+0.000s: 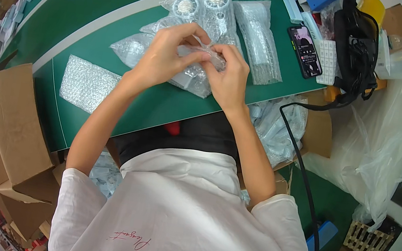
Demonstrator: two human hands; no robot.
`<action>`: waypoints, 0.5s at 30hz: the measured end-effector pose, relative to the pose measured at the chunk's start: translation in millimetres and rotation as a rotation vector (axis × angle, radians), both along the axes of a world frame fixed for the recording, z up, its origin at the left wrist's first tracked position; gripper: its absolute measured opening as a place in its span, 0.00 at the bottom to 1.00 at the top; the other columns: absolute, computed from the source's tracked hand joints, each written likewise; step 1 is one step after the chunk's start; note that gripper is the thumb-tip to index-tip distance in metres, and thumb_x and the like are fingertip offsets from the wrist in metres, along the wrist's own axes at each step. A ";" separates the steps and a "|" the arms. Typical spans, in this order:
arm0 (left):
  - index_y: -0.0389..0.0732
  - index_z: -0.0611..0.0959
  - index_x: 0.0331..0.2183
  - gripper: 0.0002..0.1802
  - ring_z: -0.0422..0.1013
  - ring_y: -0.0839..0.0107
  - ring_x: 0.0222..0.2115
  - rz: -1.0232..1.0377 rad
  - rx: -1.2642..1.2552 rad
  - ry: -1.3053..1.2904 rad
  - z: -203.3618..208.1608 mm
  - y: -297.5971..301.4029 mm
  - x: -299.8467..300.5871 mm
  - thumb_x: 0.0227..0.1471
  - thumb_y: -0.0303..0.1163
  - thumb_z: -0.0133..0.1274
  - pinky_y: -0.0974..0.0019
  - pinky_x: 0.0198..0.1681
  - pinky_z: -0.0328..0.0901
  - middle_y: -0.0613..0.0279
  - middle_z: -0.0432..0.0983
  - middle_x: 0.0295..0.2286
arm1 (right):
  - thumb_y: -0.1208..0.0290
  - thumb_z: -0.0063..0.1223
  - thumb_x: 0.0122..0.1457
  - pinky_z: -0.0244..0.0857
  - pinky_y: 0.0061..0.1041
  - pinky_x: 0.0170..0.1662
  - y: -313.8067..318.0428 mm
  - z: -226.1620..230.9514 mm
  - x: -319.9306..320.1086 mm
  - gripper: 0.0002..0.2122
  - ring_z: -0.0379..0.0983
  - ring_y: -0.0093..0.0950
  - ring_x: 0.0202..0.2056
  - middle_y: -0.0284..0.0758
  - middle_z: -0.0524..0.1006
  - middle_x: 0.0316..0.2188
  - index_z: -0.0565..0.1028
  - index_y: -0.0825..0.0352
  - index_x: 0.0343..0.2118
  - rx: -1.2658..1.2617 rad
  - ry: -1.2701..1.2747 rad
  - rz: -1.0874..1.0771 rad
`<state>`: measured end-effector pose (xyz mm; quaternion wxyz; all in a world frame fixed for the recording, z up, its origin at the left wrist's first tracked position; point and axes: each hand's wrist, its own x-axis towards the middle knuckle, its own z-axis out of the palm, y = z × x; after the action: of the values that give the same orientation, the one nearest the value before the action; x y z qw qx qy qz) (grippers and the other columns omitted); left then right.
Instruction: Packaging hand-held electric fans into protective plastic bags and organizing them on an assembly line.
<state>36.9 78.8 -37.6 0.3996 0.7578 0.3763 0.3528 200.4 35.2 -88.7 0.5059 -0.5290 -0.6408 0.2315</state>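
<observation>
Both hands are at the mouth of a clear bubble-wrap bag (192,82) over the green table (145,111). My left hand (166,51) has its thumb and index finger closed on the plastic. Close beside it, my right hand (229,77) pinches the same bag's edge. What the bag contains is hidden by the wrap and my fingers. Just beyond my hands lie two bubble-wrapped things with round, fan-like white ends, one (186,7) on the left and one (217,1) on the right. Another long wrapped item (261,45) rests to their right. A flat bubble-wrap bag (88,84) lies near my left forearm.
At the table's right end are a phone (305,51), a white gridded strip (326,60) and a black bag (354,50). A black cable (301,161) hangs down from there. An open cardboard box (24,133) stands at left. Clear plastic sheeting (375,133) drapes at right.
</observation>
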 end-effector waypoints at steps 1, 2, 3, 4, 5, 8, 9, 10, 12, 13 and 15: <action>0.36 0.80 0.38 0.15 0.73 0.71 0.32 0.005 0.065 0.023 5.8 -0.5 2.1 0.43 0.18 0.61 0.69 0.38 0.69 0.61 0.78 0.34 | 0.76 0.67 0.45 0.66 0.26 0.35 -0.5 0.3 2.4 0.15 0.70 0.29 0.28 0.34 0.76 0.31 0.75 0.70 0.37 -0.019 0.021 0.002; 0.36 0.80 0.38 0.15 0.73 0.71 0.33 0.006 0.130 0.045 11.2 0.4 5.6 0.44 0.18 0.60 0.70 0.38 0.69 0.61 0.78 0.35 | 0.76 0.67 0.45 0.66 0.26 0.34 -2.2 0.5 5.0 0.15 0.70 0.28 0.27 0.34 0.75 0.30 0.75 0.70 0.36 -0.039 0.043 0.001; 0.36 0.80 0.38 0.15 0.73 0.71 0.33 -0.011 0.130 0.047 18.9 0.7 10.1 0.44 0.18 0.60 0.70 0.38 0.69 0.61 0.78 0.35 | 0.76 0.67 0.45 0.66 0.26 0.34 -6.9 3.0 5.8 0.15 0.70 0.28 0.27 0.34 0.75 0.30 0.75 0.70 0.36 -0.039 0.046 -0.016; 0.36 0.80 0.38 0.14 0.73 0.71 0.34 -0.051 0.233 0.108 28.3 2.7 17.6 0.45 0.18 0.60 0.69 0.39 0.69 0.62 0.78 0.35 | 0.76 0.68 0.45 0.66 0.25 0.34 -13.0 6.7 5.5 0.16 0.69 0.28 0.27 0.33 0.75 0.29 0.75 0.70 0.37 -0.061 0.049 -0.013; 0.36 0.80 0.38 0.14 0.72 0.70 0.35 -0.087 0.335 0.165 36.7 7.8 26.3 0.45 0.19 0.60 0.69 0.40 0.69 0.63 0.78 0.35 | 0.76 0.69 0.44 0.66 0.24 0.34 -16.9 10.2 4.6 0.18 0.69 0.27 0.27 0.33 0.75 0.28 0.74 0.70 0.38 -0.085 0.051 -0.006; 0.37 0.81 0.38 0.13 0.72 0.69 0.37 -0.168 0.549 0.271 43.0 23.7 57.4 0.46 0.19 0.59 0.69 0.41 0.68 0.64 0.78 0.36 | 0.77 0.70 0.44 0.66 0.23 0.34 -31.3 14.8 4.7 0.21 0.68 0.26 0.26 0.32 0.74 0.26 0.73 0.69 0.41 -0.127 0.053 -0.003; 0.37 0.81 0.37 0.12 0.72 0.68 0.37 -0.256 0.601 0.322 36.6 31.8 70.4 0.47 0.20 0.58 0.68 0.41 0.68 0.64 0.78 0.36 | 0.77 0.70 0.43 0.66 0.22 0.34 -36.9 12.5 4.5 0.22 0.69 0.25 0.26 0.32 0.74 0.26 0.72 0.69 0.43 -0.124 0.104 -0.059; 0.37 0.81 0.37 0.11 0.71 0.67 0.37 -0.346 0.654 0.371 27.3 41.1 85.6 0.47 0.20 0.58 0.67 0.42 0.67 0.65 0.78 0.36 | 0.77 0.70 0.43 0.66 0.22 0.34 -42.2 7.8 6.3 0.24 0.69 0.25 0.26 0.32 0.74 0.26 0.71 0.69 0.45 -0.121 0.153 -0.118; 0.38 0.81 0.36 0.10 0.70 0.65 0.37 -0.512 0.754 0.480 18.5 50.2 101.8 0.48 0.21 0.57 0.65 0.43 0.66 0.65 0.77 0.36 | 0.78 0.71 0.43 0.66 0.21 0.34 -51.2 1.1 7.6 0.28 0.69 0.24 0.27 0.32 0.74 0.26 0.69 0.68 0.48 -0.114 0.256 -0.217; 0.38 0.81 0.36 0.10 0.70 0.65 0.37 -0.521 0.754 0.479 19.7 49.0 103.3 0.48 0.21 0.57 0.65 0.43 0.66 0.65 0.77 0.36 | 0.79 0.72 0.43 0.66 0.20 0.35 -55.8 1.2 8.2 0.33 0.69 0.23 0.27 0.32 0.74 0.26 0.65 0.68 0.53 -0.063 0.311 -0.261; 0.38 0.81 0.35 0.09 0.69 0.63 0.36 -0.538 0.730 0.502 23.6 47.9 98.5 0.47 0.22 0.58 0.63 0.43 0.65 0.64 0.76 0.35 | 0.79 0.72 0.43 0.67 0.19 0.35 -61.1 5.3 12.3 0.38 0.69 0.23 0.27 0.32 0.74 0.26 0.62 0.68 0.58 -0.014 0.369 -0.304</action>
<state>135.4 126.7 -14.0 0.0832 0.9791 0.1047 0.1533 212.7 -25.9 -83.4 0.6398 -0.5716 -0.4488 0.2500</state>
